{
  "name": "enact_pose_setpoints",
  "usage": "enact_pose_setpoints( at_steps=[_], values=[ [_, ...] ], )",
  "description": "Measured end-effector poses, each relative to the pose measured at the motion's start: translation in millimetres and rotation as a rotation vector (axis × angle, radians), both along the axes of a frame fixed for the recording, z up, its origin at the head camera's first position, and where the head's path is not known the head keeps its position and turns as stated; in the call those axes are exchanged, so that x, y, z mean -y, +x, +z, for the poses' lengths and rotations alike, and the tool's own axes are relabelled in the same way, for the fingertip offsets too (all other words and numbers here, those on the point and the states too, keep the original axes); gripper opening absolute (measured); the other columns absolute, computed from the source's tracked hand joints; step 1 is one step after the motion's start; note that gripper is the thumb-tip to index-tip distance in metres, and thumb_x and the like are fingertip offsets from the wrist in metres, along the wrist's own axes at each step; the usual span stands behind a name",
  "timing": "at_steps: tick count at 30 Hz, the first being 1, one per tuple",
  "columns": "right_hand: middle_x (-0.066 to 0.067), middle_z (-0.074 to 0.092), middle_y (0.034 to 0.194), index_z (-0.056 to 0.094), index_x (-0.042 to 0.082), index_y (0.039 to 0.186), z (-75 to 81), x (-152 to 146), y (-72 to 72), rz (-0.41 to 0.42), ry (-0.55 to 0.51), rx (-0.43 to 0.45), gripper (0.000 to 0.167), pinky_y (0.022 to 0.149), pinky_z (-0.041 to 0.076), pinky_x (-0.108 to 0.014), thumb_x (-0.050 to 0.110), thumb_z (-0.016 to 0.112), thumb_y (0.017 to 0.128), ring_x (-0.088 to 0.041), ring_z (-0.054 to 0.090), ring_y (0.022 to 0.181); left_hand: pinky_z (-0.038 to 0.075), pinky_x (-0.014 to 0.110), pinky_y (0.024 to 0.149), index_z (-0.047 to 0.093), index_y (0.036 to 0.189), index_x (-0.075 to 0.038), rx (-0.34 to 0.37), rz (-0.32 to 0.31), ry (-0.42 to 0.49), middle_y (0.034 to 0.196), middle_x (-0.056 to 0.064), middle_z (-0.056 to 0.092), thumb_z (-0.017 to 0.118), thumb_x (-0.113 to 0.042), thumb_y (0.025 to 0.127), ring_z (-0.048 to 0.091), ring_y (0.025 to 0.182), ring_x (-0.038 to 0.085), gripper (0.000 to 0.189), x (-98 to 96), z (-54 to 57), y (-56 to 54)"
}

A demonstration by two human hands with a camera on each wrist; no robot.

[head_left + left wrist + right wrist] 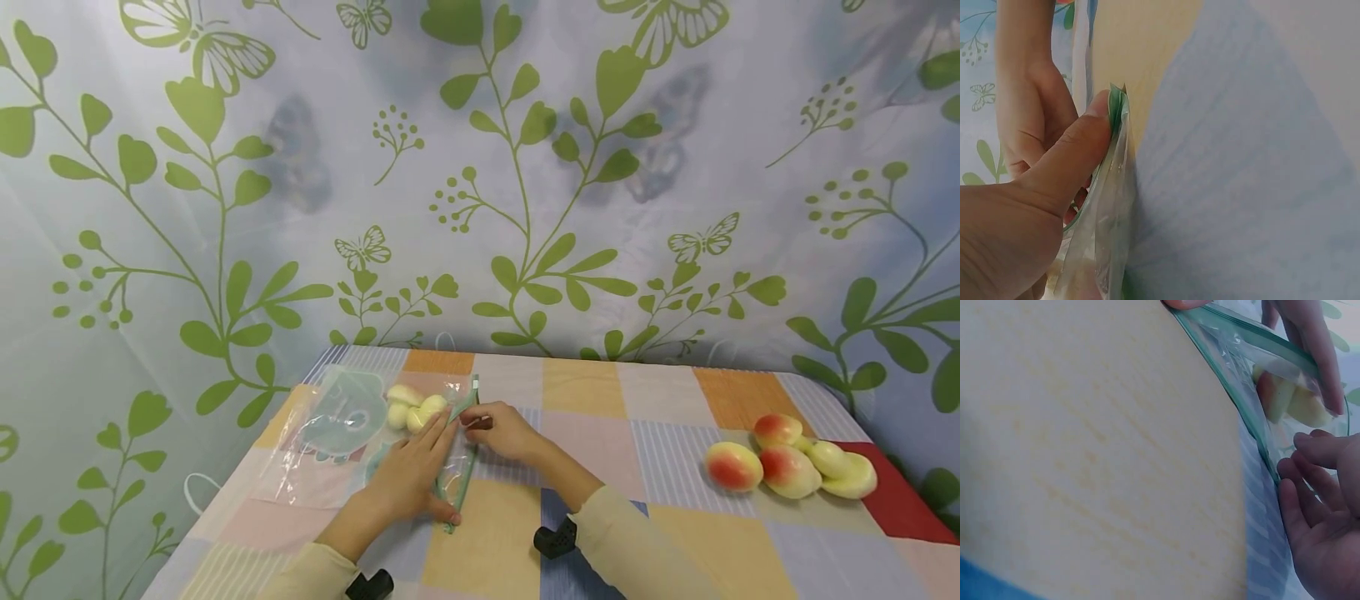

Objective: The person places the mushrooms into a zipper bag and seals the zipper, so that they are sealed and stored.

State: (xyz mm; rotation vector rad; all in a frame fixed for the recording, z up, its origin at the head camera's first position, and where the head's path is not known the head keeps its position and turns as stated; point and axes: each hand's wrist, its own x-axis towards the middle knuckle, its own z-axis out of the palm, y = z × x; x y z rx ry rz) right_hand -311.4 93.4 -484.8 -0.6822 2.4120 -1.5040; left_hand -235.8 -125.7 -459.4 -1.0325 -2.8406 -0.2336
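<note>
A clear zip bag (273, 475) with a green zip edge lies on the table, its mouth spread apart. Pale yellow fruits (405, 404) show inside; a reddish patch appears on one in the right wrist view. My left hand (408, 471) rests across the bag with straight fingers along the upper zip strip (1260, 334). The left thumb (1079, 140) presses at the near corner of the mouth. At the mouth's far part is my right hand (504, 429), its loosely curled fingertips touching the lower green edge (1229, 400). Nothing shows between its thumb and fingers.
Several red-and-yellow peach-like fruits (787, 471) lie grouped at the table's right. A patchwork cloth (585, 450) covers the table. A patterned curtain (480, 167) hangs behind it. A thin white loop (197, 492) sticks out at the left edge.
</note>
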Motion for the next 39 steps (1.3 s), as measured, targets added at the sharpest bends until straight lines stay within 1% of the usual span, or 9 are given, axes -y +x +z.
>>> enact_pose_setpoints(
  at_steps=[4, 10, 18, 22, 27, 36, 39],
  values=[
    [-0.015, 0.067, 0.127, 0.07, 0.004, 0.13, 3.2, -4, 1.3, 0.018, -0.005, -0.009, 0.033, 0.088, 0.058, -0.036, 0.0, 0.07, 0.097, -0.034, 0.067, 0.117, 0.048, 0.065, 0.098, 0.024, 0.16, 0.005, 0.007, -0.001, 0.009, 0.168, 0.024, 0.018, 0.088, -0.067, 0.061, 0.025, 0.152, 0.041, 0.139, 0.3, 0.6, 0.9],
    [-0.018, 0.066, 0.129, 0.066, 0.003, 0.137, 9.3, -16, 3.3, 0.021, 0.011, -0.028, 0.041, 0.089, 0.059, -0.039, -0.001, 0.07, 0.097, -0.037, 0.066, 0.117, 0.048, 0.064, 0.099, 0.025, 0.161, 0.004, 0.004, 0.004, 0.003, 0.167, 0.025, 0.021, 0.088, -0.067, 0.062, 0.026, 0.151, 0.04, 0.137, 0.5, -0.7, -0.3],
    [-0.021, 0.067, 0.126, 0.066, 0.001, 0.137, 26.8, -31, 7.7, 0.023, 0.042, -0.074, 0.038, 0.087, 0.059, -0.044, 0.0, 0.069, 0.098, -0.038, 0.067, 0.115, 0.048, 0.063, 0.099, 0.026, 0.161, 0.003, 0.03, 0.019, 0.0, 0.167, 0.023, 0.022, 0.089, -0.066, 0.061, 0.028, 0.151, 0.04, 0.137, -0.8, -1.5, -0.4],
    [-0.021, 0.068, 0.125, 0.066, 0.0, 0.136, 33.7, -38, 9.5, 0.034, 0.05, -0.093, 0.038, 0.087, 0.059, -0.043, 0.001, 0.069, 0.098, -0.038, 0.067, 0.115, 0.048, 0.063, 0.099, 0.027, 0.16, 0.003, 0.042, 0.025, 0.009, 0.167, 0.024, 0.023, 0.091, -0.064, 0.06, 0.028, 0.151, 0.04, 0.137, -1.9, 0.4, -0.5],
    [-0.024, 0.067, 0.124, 0.064, -0.003, 0.136, 39.1, -49, 10.7, 0.064, 0.047, -0.121, 0.039, 0.085, 0.06, -0.041, -0.001, 0.069, 0.098, -0.038, 0.068, 0.113, 0.049, 0.062, 0.098, 0.028, 0.16, 0.004, 0.039, 0.022, 0.014, 0.165, 0.025, 0.025, 0.092, -0.063, 0.06, 0.03, 0.15, 0.041, 0.136, -2.2, 1.1, -1.2],
    [-0.022, 0.068, 0.123, 0.067, 0.005, 0.135, 46.7, -68, 14.2, 0.063, 0.073, -0.137, 0.04, 0.084, 0.06, -0.037, 0.0, 0.071, 0.096, -0.033, 0.069, 0.111, 0.048, 0.062, 0.099, 0.028, 0.16, 0.004, 0.039, 0.022, 0.02, 0.165, 0.025, 0.026, 0.092, -0.062, 0.059, 0.029, 0.15, 0.041, 0.136, -2.9, 1.8, -1.3],
    [-0.022, 0.068, 0.123, 0.067, 0.004, 0.136, 47.6, -72, 16.2, 0.067, 0.081, -0.144, 0.04, 0.084, 0.06, -0.037, 0.0, 0.071, 0.096, -0.033, 0.07, 0.11, 0.046, 0.064, 0.101, 0.027, 0.16, 0.004, 0.048, 0.019, 0.033, 0.165, 0.026, 0.025, 0.092, -0.062, 0.06, 0.028, 0.15, 0.042, 0.136, -1.6, 1.1, 0.9]
  ],
)
